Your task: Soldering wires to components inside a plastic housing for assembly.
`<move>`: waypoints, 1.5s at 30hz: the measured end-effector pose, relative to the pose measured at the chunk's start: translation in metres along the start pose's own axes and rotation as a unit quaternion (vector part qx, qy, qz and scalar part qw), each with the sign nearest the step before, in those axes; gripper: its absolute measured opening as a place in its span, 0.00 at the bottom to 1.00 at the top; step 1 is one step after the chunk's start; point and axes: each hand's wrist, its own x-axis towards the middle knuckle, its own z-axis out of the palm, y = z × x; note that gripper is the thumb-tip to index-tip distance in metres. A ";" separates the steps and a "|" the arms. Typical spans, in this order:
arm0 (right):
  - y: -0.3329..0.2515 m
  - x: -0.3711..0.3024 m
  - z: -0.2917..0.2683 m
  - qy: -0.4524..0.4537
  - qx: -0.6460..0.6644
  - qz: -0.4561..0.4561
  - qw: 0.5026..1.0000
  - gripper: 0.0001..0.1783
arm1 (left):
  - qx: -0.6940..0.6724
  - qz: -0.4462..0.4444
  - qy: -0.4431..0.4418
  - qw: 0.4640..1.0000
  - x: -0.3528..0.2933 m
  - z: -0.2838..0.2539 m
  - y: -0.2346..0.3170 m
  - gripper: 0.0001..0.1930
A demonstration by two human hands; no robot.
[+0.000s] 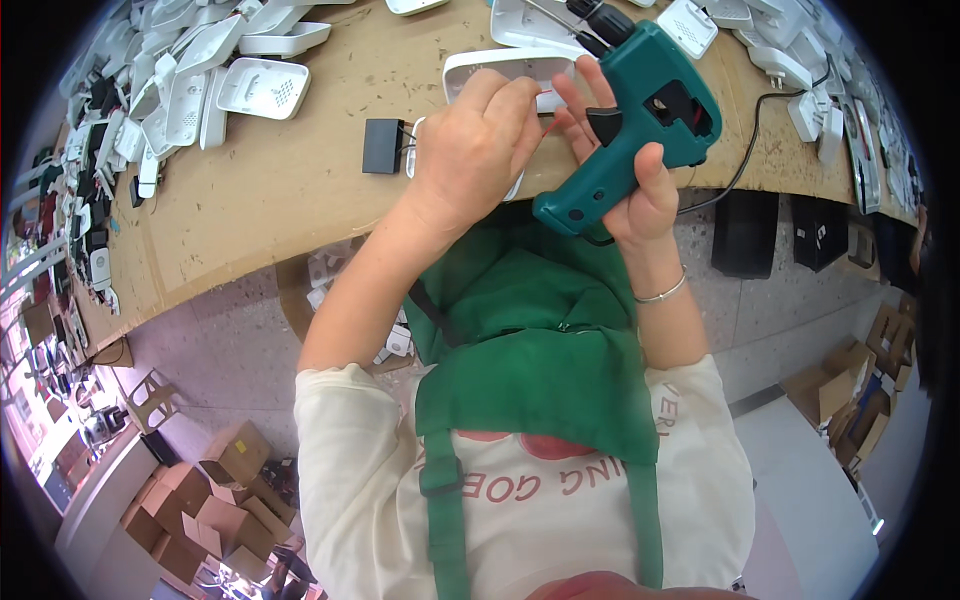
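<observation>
My left hand (pixel 480 135) is closed in a pinch on a thin red wire (pixel 550 128), over a white plastic housing (pixel 470 66). Its fingertips are partly hidden. My right hand (pixel 640 205) supports a teal pistol-shaped soldering gun (pixel 655 85) with a black trigger; the thumb lies along its near side and the other fingers reach past the grip toward my left fingertips. The gun's black nose and thin metal tube point to the far left. Beside my left wrist lies a black rectangular box (pixel 383 146), its dark wires running to a white part mostly hidden under that hand.
White plastic housings (pixel 265 88) are heaped at the far left of the brown table (pixel 250 200), with more white casings (pixel 785 65) at the far right. A black cord (pixel 745 165) trails right from the gun. Black bins (pixel 745 232) stand below the table edge; cardboard boxes (pixel 235 520) sit on the floor.
</observation>
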 end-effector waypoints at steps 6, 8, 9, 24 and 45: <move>-0.033 -0.027 -0.011 0.036 -0.096 -0.010 0.995 0.52 | 0.073 0.027 -0.019 0.997 0.002 -0.010 0.004 0.06; -0.043 -0.044 -0.004 0.065 -0.127 -0.013 0.990 0.52 | 0.111 0.044 -0.034 0.992 0.006 -0.017 0.003 0.07; -0.049 -0.054 -0.008 0.074 -0.160 -0.011 0.984 0.52 | 0.125 0.052 -0.024 0.990 0.008 -0.020 0.002 0.06; -0.059 -0.116 -0.006 0.107 -0.366 0.065 0.922 0.32 | 0.100 0.082 -0.040 0.991 0.036 -0.023 0.003 0.04; -0.056 -0.095 0.001 0.081 -0.456 0.022 0.886 0.31 | -0.171 0.096 0.122 0.973 0.030 0.007 -0.016 0.02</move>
